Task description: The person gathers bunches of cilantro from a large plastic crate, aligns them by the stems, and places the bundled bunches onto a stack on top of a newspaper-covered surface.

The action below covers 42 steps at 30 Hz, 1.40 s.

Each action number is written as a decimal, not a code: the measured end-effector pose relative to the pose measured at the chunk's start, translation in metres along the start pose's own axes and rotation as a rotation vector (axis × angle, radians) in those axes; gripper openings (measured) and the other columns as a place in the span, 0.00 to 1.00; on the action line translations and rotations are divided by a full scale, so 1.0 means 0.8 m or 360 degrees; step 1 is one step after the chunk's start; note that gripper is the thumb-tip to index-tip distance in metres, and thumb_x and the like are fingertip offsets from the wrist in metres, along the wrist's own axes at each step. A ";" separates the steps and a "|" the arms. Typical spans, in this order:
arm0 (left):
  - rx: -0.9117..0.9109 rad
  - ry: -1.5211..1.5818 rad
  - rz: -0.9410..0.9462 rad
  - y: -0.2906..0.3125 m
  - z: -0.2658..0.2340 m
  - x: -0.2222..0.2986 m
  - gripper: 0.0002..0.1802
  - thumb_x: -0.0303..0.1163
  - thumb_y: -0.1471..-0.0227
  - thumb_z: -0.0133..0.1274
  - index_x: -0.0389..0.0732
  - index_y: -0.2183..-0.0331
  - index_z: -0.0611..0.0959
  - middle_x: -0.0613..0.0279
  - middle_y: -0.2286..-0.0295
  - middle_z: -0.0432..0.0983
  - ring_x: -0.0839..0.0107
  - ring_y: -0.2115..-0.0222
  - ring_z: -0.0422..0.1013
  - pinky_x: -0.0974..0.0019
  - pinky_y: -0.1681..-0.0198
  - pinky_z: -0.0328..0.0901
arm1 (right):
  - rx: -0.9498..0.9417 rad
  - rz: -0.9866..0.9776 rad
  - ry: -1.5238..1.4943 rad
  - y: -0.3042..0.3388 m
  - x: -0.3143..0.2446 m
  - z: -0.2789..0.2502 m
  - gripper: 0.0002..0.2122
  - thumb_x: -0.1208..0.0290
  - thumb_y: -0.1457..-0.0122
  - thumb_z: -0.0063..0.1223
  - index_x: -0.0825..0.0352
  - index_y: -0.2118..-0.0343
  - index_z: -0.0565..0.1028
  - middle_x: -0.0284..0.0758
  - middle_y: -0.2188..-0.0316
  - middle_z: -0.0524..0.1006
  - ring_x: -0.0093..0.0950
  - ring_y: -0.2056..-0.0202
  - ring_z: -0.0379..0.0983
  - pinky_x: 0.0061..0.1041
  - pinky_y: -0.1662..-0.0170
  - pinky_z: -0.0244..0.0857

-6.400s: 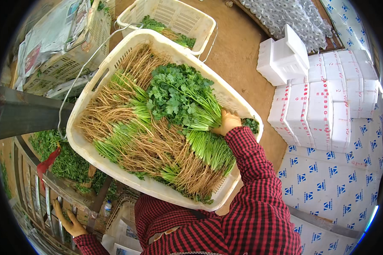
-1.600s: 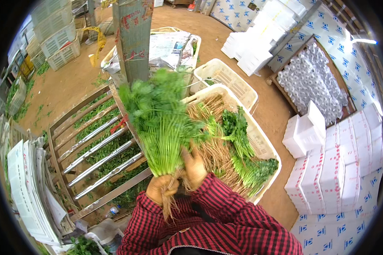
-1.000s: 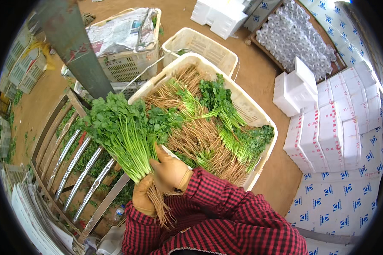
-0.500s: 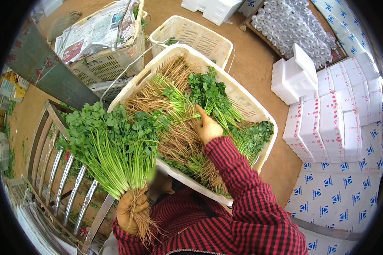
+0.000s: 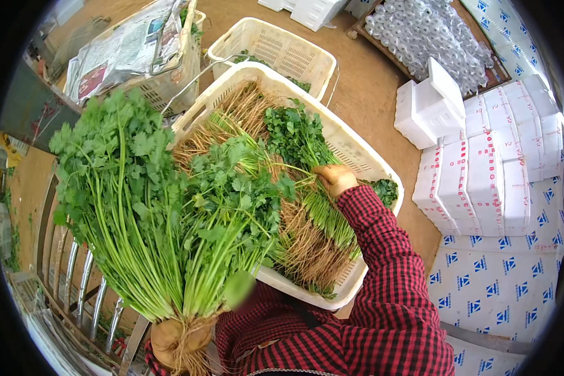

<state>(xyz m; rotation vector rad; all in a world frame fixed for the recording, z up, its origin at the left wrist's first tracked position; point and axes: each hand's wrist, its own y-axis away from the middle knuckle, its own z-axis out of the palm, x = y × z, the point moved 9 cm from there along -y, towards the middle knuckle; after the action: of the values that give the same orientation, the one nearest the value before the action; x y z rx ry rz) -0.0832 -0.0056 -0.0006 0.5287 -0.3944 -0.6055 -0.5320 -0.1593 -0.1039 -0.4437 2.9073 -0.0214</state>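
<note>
My left hand (image 5: 180, 340) is closed around the root end of a large coriander bunch (image 5: 163, 219), its leaves spread up and over the crate's left side. Pale roots hang below the fist. Over the big cream plastic crate (image 5: 382, 164), my right hand (image 5: 336, 180) pinches a thin yellowish coriander stem (image 5: 304, 173), which reaches left toward the bunch's leaves. Inside the crate lie more coriander bunches (image 5: 297, 131), with tangled brown roots (image 5: 313, 250) facing various ways. Leaves of the held bunch hide part of them.
Behind stands another cream crate (image 5: 294, 50) with some greens. A newspaper-covered crate (image 5: 122, 56) is at the far left, near a metal rack (image 5: 84, 282). White foam boxes (image 5: 476, 182) are stacked at right, below a cart of clear plastic rolls (image 5: 429, 41).
The bunch in my left hand looks larger and covers more of the crate. My right hand has shifted right, from an extended finger among the stems to a pinch on a thin stem.
</note>
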 end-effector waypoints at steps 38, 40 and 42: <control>0.0397 0.0016 0.0909 0.127 -0.206 0.133 0.24 0.44 0.38 0.54 0.34 0.52 0.73 0.60 0.73 0.71 0.73 0.77 0.67 0.69 0.76 0.63 | 0.0018 0.1881 -0.1282 0.064 0.191 0.152 0.23 0.62 0.37 0.59 0.58 0.39 0.71 0.36 0.72 0.80 0.24 0.79 0.71 0.26 0.79 0.65; 0.0164 0.0199 0.0969 0.106 -0.251 0.142 0.24 0.46 0.37 0.53 0.35 0.52 0.72 0.62 0.73 0.70 0.73 0.77 0.67 0.68 0.76 0.63 | 0.0238 0.1997 -0.2413 0.105 0.274 0.208 0.15 0.59 0.31 0.51 0.57 0.45 0.76 0.31 0.71 0.79 0.22 0.78 0.70 0.25 0.79 0.64; 0.0090 0.0369 0.1126 0.159 -0.298 0.122 0.25 0.49 0.37 0.52 0.36 0.53 0.72 0.64 0.74 0.69 0.73 0.77 0.66 0.68 0.75 0.63 | 0.0735 0.1576 -0.2843 0.077 0.224 0.184 0.18 0.64 0.27 0.41 0.63 0.39 0.70 0.30 0.66 0.81 0.18 0.78 0.68 0.17 0.76 0.63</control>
<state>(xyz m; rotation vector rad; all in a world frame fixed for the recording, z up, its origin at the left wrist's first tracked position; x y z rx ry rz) 0.1634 0.1053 -0.0990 0.4674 -0.3491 0.1488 -0.6884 -0.1515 -0.2858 0.7300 1.0224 -0.0847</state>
